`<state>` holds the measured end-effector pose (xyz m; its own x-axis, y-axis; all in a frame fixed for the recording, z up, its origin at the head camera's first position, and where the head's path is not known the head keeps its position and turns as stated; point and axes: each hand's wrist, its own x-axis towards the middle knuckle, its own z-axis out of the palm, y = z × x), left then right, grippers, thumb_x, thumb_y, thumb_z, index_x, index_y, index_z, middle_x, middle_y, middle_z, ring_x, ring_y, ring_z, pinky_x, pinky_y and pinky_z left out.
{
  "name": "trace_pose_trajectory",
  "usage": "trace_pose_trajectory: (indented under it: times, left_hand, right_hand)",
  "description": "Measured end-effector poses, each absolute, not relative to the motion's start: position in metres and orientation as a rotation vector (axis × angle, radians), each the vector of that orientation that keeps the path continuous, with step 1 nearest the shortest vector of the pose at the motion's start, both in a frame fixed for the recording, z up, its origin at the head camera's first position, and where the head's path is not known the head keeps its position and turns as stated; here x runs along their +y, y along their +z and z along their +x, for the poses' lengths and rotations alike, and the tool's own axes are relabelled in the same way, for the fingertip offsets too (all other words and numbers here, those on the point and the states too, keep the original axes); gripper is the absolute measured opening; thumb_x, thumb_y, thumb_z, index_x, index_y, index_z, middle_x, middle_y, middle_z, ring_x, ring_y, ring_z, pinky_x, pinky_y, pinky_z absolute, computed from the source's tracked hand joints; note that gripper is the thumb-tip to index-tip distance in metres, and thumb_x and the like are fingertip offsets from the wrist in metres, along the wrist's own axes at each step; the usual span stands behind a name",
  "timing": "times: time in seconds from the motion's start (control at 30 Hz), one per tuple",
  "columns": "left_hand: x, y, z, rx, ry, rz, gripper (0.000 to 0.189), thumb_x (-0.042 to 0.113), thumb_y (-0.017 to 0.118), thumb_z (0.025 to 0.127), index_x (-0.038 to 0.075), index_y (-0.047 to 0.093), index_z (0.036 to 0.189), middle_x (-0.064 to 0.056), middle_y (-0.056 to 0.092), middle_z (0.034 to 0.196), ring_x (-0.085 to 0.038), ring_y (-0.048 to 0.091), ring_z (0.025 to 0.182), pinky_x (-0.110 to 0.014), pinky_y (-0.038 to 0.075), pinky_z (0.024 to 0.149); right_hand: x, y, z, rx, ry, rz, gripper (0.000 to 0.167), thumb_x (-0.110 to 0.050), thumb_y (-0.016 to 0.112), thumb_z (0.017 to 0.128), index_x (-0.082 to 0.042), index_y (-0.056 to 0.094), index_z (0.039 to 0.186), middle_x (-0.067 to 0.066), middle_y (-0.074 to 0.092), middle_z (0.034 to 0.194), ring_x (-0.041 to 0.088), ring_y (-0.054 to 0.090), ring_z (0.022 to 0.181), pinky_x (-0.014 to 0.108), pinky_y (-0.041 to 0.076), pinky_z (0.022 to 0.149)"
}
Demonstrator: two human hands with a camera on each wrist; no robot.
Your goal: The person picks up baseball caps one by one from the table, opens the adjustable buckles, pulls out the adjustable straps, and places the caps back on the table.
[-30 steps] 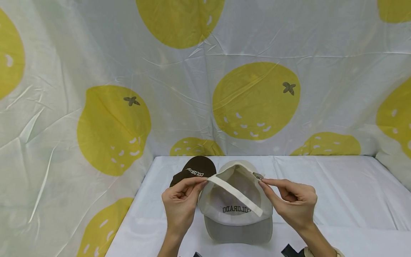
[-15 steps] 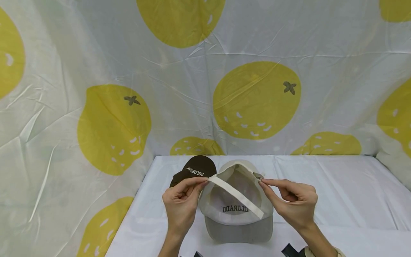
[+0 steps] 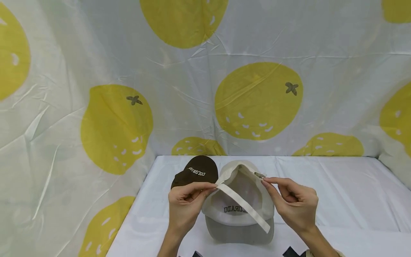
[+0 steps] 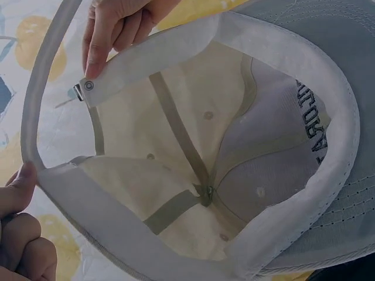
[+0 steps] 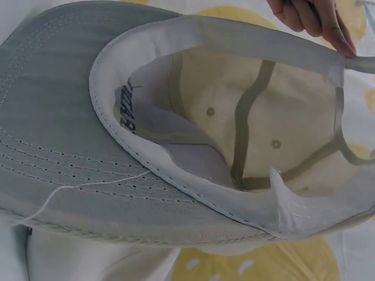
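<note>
Between both hands is a light-coloured baseball cap [image 3: 237, 221], its inside facing up towards the head camera and its grey brim pointing at the near edge. My left hand [image 3: 186, 205] pinches the back rim where a pale strap [image 3: 244, 205] starts; the strap's free end hangs loose across the opening. At the other side of the gap my right hand [image 3: 295, 203] pinches the rim beside a small metal buckle [image 3: 259, 175]. In the left wrist view, the buckle [image 4: 78, 92] sits by a round stud [image 4: 89, 85]. The strap is outside the buckle.
A dark brown cap [image 3: 201, 167] lies behind my left hand, lettering showing. White cloth [image 3: 346, 192] covers the table. A lemon-print curtain [image 3: 179, 89] hangs behind and at the left. In the right wrist view a loose thread [image 5: 58, 190] trails over the brim.
My left hand has shifted slightly right and down, nearer my right hand. The strap's free end has swung down and right. The right hand keeps its hold almost unmoved.
</note>
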<state>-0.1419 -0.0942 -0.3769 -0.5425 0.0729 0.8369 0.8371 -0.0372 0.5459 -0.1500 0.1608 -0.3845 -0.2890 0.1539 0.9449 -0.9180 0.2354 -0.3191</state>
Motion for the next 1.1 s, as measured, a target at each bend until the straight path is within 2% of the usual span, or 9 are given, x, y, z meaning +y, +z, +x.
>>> trace_pose_trajectory:
  times: [0.13,0.27,0.47,0.57,0.8,0.87,0.97,1.03,1.1]
  left_hand:
    - [-0.097,-0.379,-0.139,-1.654,-1.615,-0.972,0.027,-0.025,0.076,0.075,-0.003,0.079,0.091,-0.014,0.07,0.063,-0.007,0.02,0.047,-0.016,0.022,0.042]
    - [-0.101,-0.381,-0.134,-1.656,-1.605,-0.991,0.031,-0.027,0.076,0.073,-0.002,0.08,0.092,-0.009,0.065,0.057,-0.006,0.019,0.048,-0.016,0.022,0.042]
    - [-0.108,-0.386,-0.124,-1.655,-1.591,-1.032,0.038,-0.03,0.075,0.07,-0.002,0.08,0.095,-0.003,0.054,0.049,-0.005,0.019,0.047,-0.013,0.022,0.041]
    - [-0.111,-0.389,-0.116,-1.646,-1.595,-1.039,0.039,-0.031,0.074,0.068,-0.003,0.079,0.096,-0.002,0.051,0.048,-0.005,0.019,0.047,-0.012,0.021,0.041]
    - [-0.114,-0.389,-0.1,-1.631,-1.555,-1.061,0.04,-0.032,0.076,0.064,-0.005,0.079,0.092,-0.008,0.06,0.052,-0.003,0.019,0.043,-0.011,0.021,0.039]
    - [-0.115,-0.387,-0.098,-1.61,-1.539,-1.098,0.038,-0.031,0.078,0.064,-0.006,0.078,0.092,-0.006,0.057,0.049,-0.002,0.018,0.043,-0.01,0.021,0.039]
    - [-0.115,-0.383,-0.094,-1.588,-1.523,-1.152,0.033,-0.027,0.08,0.067,-0.007,0.078,0.093,-0.003,0.051,0.046,-0.001,0.017,0.043,-0.01,0.019,0.038]
    - [-0.114,-0.381,-0.092,-1.579,-1.513,-1.176,0.029,-0.024,0.081,0.07,-0.006,0.078,0.093,0.0,0.046,0.044,-0.001,0.017,0.044,-0.01,0.018,0.038]
    - [-0.113,-0.379,-0.091,-1.579,-1.513,-1.186,0.028,-0.022,0.081,0.071,-0.006,0.078,0.094,0.002,0.043,0.043,-0.001,0.017,0.044,-0.01,0.017,0.037]
  right_hand:
    - [0.16,-0.387,-0.147,-1.458,1.324,0.736,0.009,0.013,0.081,0.077,0.01,0.076,0.084,-0.007,0.023,0.052,0.0,0.015,0.048,0.006,0.014,0.046]
    - [0.159,-0.39,-0.143,-1.483,1.373,0.701,0.016,0.021,0.079,0.073,0.011,0.074,0.085,-0.007,0.025,0.053,0.001,0.017,0.049,0.007,0.014,0.045]
    - [0.16,-0.394,-0.136,-1.516,1.385,0.734,0.017,0.019,0.081,0.073,0.009,0.075,0.087,-0.006,0.024,0.053,0.001,0.016,0.048,0.007,0.014,0.044]
    - [0.162,-0.393,-0.131,-1.517,1.398,0.772,0.017,0.018,0.082,0.074,0.009,0.075,0.087,-0.006,0.024,0.054,0.002,0.017,0.049,0.007,0.016,0.044]
    - [0.172,-0.397,-0.115,-1.526,1.563,0.861,0.025,0.023,0.079,0.073,0.007,0.075,0.092,-0.005,0.025,0.054,0.004,0.019,0.049,0.015,0.019,0.042]
    - [0.176,-0.4,-0.111,-1.531,1.628,0.885,0.029,0.027,0.077,0.072,0.007,0.075,0.094,-0.005,0.027,0.054,0.005,0.019,0.049,0.018,0.021,0.042]
    - [0.181,-0.405,-0.106,-1.547,1.721,0.911,0.033,0.031,0.073,0.071,0.008,0.074,0.096,-0.005,0.047,0.055,0.004,0.018,0.048,0.017,0.022,0.041]
    - [0.184,-0.407,-0.103,-1.542,1.778,0.942,0.032,0.031,0.071,0.073,0.01,0.073,0.097,-0.001,0.066,0.065,0.0,0.032,0.046,0.013,0.032,0.043]
    - [0.186,-0.407,-0.101,-1.536,1.821,0.962,0.03,0.031,0.07,0.075,0.012,0.072,0.098,0.005,0.077,0.08,-0.001,0.047,0.049,0.012,0.042,0.048]
